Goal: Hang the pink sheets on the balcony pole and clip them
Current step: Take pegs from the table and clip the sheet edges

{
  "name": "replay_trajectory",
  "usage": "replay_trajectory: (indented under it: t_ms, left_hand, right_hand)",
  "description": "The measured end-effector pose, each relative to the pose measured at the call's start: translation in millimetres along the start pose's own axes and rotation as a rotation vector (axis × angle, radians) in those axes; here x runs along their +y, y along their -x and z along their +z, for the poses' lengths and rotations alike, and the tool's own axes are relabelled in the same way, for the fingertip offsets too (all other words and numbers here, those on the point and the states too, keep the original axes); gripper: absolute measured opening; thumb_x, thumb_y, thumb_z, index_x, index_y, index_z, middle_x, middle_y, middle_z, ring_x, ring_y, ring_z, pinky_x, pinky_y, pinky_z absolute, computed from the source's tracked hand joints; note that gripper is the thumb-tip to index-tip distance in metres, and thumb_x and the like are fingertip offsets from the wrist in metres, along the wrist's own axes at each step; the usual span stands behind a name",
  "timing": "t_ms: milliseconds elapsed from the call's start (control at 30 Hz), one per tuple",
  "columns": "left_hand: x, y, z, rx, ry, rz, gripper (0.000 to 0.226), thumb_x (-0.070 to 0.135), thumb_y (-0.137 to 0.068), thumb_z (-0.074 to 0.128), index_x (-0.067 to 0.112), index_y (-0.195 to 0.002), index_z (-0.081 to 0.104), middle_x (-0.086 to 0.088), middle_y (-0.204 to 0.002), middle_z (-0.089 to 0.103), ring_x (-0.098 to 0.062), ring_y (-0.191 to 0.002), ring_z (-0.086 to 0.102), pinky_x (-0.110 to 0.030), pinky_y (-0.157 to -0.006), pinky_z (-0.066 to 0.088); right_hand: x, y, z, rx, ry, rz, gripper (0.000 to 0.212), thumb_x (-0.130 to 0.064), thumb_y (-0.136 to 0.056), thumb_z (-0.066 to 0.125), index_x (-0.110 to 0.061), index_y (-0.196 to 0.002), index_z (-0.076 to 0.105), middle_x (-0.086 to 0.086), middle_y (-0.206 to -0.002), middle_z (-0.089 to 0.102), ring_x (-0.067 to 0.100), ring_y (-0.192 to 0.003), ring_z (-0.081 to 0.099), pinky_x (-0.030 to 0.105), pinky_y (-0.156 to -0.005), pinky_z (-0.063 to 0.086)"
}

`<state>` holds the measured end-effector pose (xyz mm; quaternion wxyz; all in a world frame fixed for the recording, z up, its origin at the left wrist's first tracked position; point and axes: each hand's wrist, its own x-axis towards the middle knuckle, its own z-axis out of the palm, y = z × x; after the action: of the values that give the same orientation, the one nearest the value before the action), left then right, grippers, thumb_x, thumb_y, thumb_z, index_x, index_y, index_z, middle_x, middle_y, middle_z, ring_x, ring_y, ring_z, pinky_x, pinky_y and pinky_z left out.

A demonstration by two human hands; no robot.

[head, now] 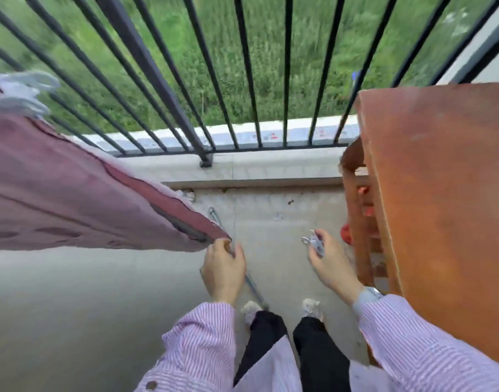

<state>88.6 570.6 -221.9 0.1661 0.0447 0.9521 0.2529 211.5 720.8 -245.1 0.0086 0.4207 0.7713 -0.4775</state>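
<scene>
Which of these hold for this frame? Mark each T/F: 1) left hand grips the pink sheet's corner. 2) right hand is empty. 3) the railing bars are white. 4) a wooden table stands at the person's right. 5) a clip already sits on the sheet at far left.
1) True: the left hand pinches the corner of the pink sheet.
2) False: the right hand holds a metal clip in its fingers.
3) False: the railing has black bars.
4) True: the orange-brown wooden table stands at the right.
5) True, hedged: a pale, blurred clip-like thing sits on the sheet's upper edge.
</scene>
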Motion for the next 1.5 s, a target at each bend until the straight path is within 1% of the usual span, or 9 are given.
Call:
replay_trajectory:
  t_ms: [133,333,600,833,967,1067,1233,1433,1500]
  left_hand:
    - [-26.5,-32.3,-52.2,0.286,0.226,-0.195,0.027,0.035,-0.082,0.061,0.016,-0.089,0.043,-0.012,-0.103,0.056,-0.034,-0.096,0.054,-0.043,-0.086,0.04]
    - [-25.6,-80.9,-72.1,0.407,0.41,-0.198,0.064,0.039,-0.075,0.068,0.006,-0.119,0.036,-0.016,-0.12,0.043,-0.034,-0.111,0.045,-0.045,-0.091,0.043]
    - [-29.6,-96.5,-82.8,0.467,0.48,-0.136,0.015,0.018,-0.087,0.056,0.003,-0.085,0.056,-0.019,-0.083,0.064,-0.029,-0.071,0.052,-0.024,-0.058,0.028]
    - [-18.1,-42.4,-90.4,0.558,0.446,-0.162,0.023,0.003,-0.091,0.048,-0.013,-0.081,0.06,-0.032,-0.072,0.063,-0.041,-0.065,0.052,-0.02,-0.048,0.033]
    - [-11.9,-29.3,-70.9,0.585,0.377,-0.159,0.029,0.003,-0.084,0.058,-0.012,-0.06,0.055,-0.033,-0.057,0.058,-0.044,-0.049,0.044,-0.024,-0.05,0.017]
    - [-7.1,-39.9,-68.6,0.526,0.329,-0.127,0.025,0.008,-0.087,0.053,-0.01,-0.071,0.06,-0.032,-0.07,0.062,-0.042,-0.061,0.053,-0.03,-0.054,0.027]
    - [-18.6,-49.3,-70.5,0.579,0.319,-0.176,0.017,-0.002,-0.087,0.05,-0.014,-0.091,0.061,-0.028,-0.092,0.057,-0.038,-0.085,0.054,-0.011,-0.063,0.03]
    - [-17.6,-37.4,-60.5,0.697,0.426,-0.259,0.002,0.002,-0.08,0.061,0.001,-0.081,0.06,-0.014,-0.074,0.065,-0.02,-0.065,0.048,-0.016,-0.059,0.027]
    - [-16.3,-36.2,-59.0,0.715,0.406,-0.236,0.008,0.001,-0.08,0.061,0.0,-0.073,0.059,-0.018,-0.069,0.064,-0.02,-0.06,0.044,-0.017,-0.057,0.026]
  right_hand:
    - [-71.3,-24.3,48.3,-0.129,-0.055,-0.134,0.043,-0.012,-0.088,0.044,-0.006,-0.129,0.035,0.012,-0.108,0.049,0.017,-0.09,0.045,0.026,-0.078,0.035]
    - [-144.6,-44.7,101.7,-0.261,-0.065,-0.334,0.041,-0.019,-0.088,0.053,-0.016,-0.127,0.041,0.002,-0.106,0.051,0.017,-0.093,0.055,0.019,-0.075,0.033]
    - [-174.6,-69.7,106.4,-0.348,0.002,-0.545,0.037,-0.024,-0.085,0.059,-0.021,-0.121,0.049,0.002,-0.117,0.057,0.017,-0.104,0.054,0.027,-0.086,0.041]
    - [-202.0,-81.0,115.8,-0.447,-0.032,-0.726,0.034,-0.015,-0.084,0.061,-0.016,-0.118,0.054,0.003,-0.111,0.052,0.005,-0.098,0.045,-0.004,-0.079,0.031]
    - [-202.7,-87.3,127.1,-0.587,-0.039,-0.751,0.037,-0.016,-0.084,0.059,-0.024,-0.119,0.052,-0.009,-0.113,0.052,0.011,-0.107,0.052,0.034,-0.097,0.044]
    - [-202.0,-91.3,129.5,-0.611,-0.005,-0.742,0.044,-0.018,-0.082,0.064,-0.023,-0.123,0.05,-0.001,-0.117,0.053,0.009,-0.106,0.049,0.032,-0.098,0.041]
    - [-213.2,-96.4,139.5,-0.601,0.007,-0.756,0.034,-0.027,-0.081,0.065,-0.021,-0.113,0.056,0.003,-0.115,0.056,0.017,-0.107,0.051,0.038,-0.095,0.041]
    - [-215.8,-87.8,140.0,-0.512,-0.138,-0.696,0.013,-0.024,-0.082,0.058,-0.036,-0.086,0.054,-0.003,-0.09,0.062,0.02,-0.087,0.059,0.048,-0.079,0.05]
    - [-209.0,-93.0,132.4,-0.499,-0.162,-0.689,0.009,-0.015,-0.085,0.056,-0.023,-0.088,0.057,-0.001,-0.084,0.06,0.019,-0.08,0.057,0.045,-0.076,0.05]
